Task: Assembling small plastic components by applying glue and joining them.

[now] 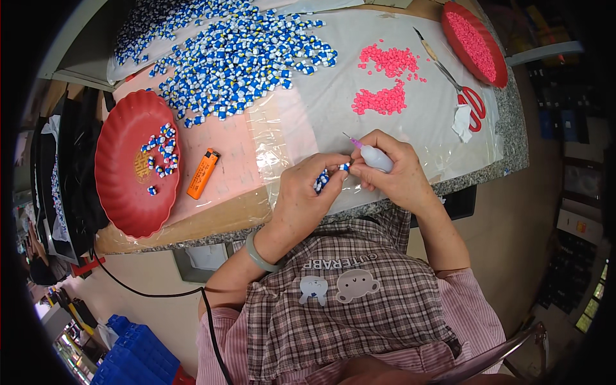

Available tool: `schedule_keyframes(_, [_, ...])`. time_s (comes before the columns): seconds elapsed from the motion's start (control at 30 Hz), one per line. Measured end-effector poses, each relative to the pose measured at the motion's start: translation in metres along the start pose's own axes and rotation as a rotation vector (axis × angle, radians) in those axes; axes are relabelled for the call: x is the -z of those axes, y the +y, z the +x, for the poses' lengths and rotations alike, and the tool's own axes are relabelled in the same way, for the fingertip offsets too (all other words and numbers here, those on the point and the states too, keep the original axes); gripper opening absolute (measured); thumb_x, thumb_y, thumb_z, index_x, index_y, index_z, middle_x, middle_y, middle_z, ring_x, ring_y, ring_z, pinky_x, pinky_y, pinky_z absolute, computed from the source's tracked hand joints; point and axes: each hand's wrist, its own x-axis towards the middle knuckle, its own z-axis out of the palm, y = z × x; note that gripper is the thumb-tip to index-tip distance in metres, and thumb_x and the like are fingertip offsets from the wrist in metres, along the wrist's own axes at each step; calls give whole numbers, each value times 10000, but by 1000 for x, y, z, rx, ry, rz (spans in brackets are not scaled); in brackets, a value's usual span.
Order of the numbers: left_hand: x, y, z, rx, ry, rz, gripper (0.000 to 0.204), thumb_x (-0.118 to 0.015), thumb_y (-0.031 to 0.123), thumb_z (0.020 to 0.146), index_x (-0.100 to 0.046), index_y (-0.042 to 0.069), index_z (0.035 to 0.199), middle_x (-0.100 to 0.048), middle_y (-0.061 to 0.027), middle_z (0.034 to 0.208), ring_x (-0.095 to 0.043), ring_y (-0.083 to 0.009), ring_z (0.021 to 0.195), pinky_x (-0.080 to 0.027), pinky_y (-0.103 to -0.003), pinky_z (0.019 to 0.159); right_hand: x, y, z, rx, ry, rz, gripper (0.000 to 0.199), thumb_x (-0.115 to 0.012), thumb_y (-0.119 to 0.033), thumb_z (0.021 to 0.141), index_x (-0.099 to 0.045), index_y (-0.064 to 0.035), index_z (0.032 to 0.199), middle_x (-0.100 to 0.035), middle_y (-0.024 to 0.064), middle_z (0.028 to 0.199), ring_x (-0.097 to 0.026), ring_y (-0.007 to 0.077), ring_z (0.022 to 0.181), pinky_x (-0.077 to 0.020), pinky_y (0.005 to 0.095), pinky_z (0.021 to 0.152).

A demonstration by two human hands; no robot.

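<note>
I see table point(513, 138) under clear sheet point(308, 109), blue-white bead heap point(237, 51) at 11 o'clock. Red tray point(125, 192) at 9, few beads inside; orange lighter point(203, 173) just beside it. Second tray point(475, 42) at 1, pink bits point(385, 80) and scissors point(465, 96) near. Left hand point(305, 202) closed on beads point(321, 181); right hand point(391, 170) grips small glue bottle point(375, 157), fingertips pinching one bead point(345, 166) at centre
</note>
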Motion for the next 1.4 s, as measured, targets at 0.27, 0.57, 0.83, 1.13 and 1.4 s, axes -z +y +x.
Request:
schedule_keyframes(0.27, [-2,2,-1,-48,13,46,184,-661,24,851,-683,18,1034,-708,-114,974,-676,-191,840,-513,-282,751,-1,2,1,-6,-12,15,192,-717,-22,823,-593,-33,969,-632,15,774,-568,49,619,-474,210,540])
schedule_keyframes(0.57, [3,1,1,-124,5,-6,179,-660,9,829,-659,32,1006,-683,-128,898,-671,-277,771,-520,-337,681,5,11,4,123,20,-48,303,-778,-44,766,-591,-52,1004,-589,-12,731,-516,43,645,-418,206,569])
schedule_keyframes(0.83, [8,2,6,-206,-53,-3,155,-640,11,857,-652,22,1011,-684,-113,889,-674,-251,776,-520,-326,687,6,15,9,122,-5,77,378,-816,-83,726,-580,-54,1021,-553,-26,732,-482,31,634,-376,195,551])
schedule_keyframes(1.13, [21,-3,16,450,-163,-1382,153,-485,172,980,-538,34,939,-580,-168,1000,-431,-89,586,-330,-171,464,12,17,5,50,12,281,257,-692,-99,850,-564,-33,1063,-545,-7,742,-475,47,565,-351,196,486])
schedule_keyframes(1.4, [52,0,61,136,118,-168,167,-603,155,939,-674,43,1040,-604,-50,728,-514,-105,572,-388,-223,504,15,19,4,48,19,304,171,-668,-107,892,-576,-34,1016,-540,-12,698,-473,46,558,-342,195,481])
